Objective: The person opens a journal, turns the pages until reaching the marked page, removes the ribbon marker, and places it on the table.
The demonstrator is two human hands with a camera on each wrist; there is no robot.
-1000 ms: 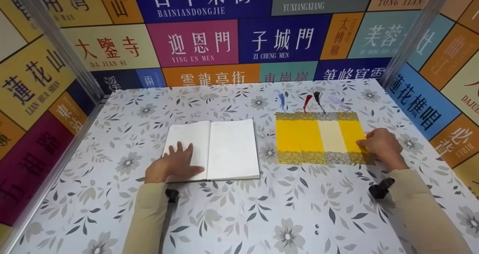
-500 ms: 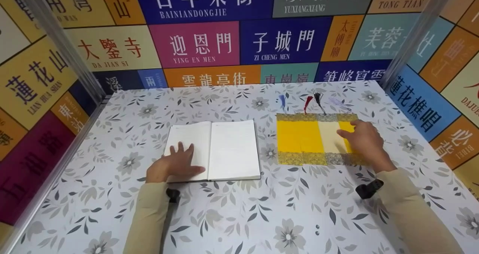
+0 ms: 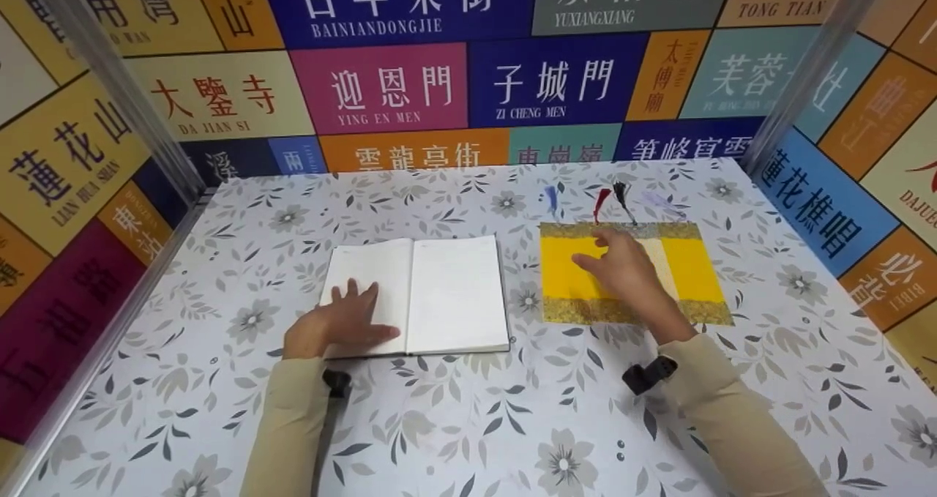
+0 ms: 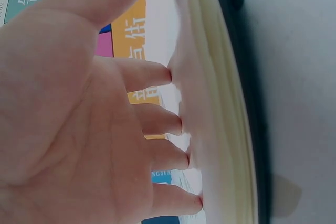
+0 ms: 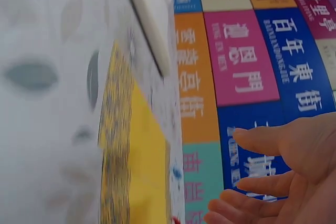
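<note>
An open notebook [image 3: 457,292] with blank-looking pages lies on the table. My left hand [image 3: 340,321] rests on its left page with the fingers spread; in the left wrist view the fingertips touch the paper [image 4: 197,103]. To the right, several bookmarks lie side by side: yellow bookmarks [image 3: 562,270] at the left, a cream bookmark [image 3: 662,259], and a yellow bookmark [image 3: 699,270] at the right end. Patterned bands cross their ends. Over the middle ones hovers my right hand [image 3: 626,266], fingers loosely bent, holding nothing and partly hiding them. The right wrist view shows it apart from the yellow bookmarks [image 5: 139,156].
Tassels extend beyond the bookmarks' far ends: a blue tassel [image 3: 551,198], a red tassel [image 3: 602,203], a black tassel [image 3: 621,192] and a pale lilac tassel [image 3: 662,203]. A floral cloth [image 3: 439,424] covers the table. Sign-printed walls [image 3: 395,83] stand behind and at both sides.
My right hand has left the right end of the bookmark row and moved leftward over the middle ones. The left hand and notebook have stayed in place.
</note>
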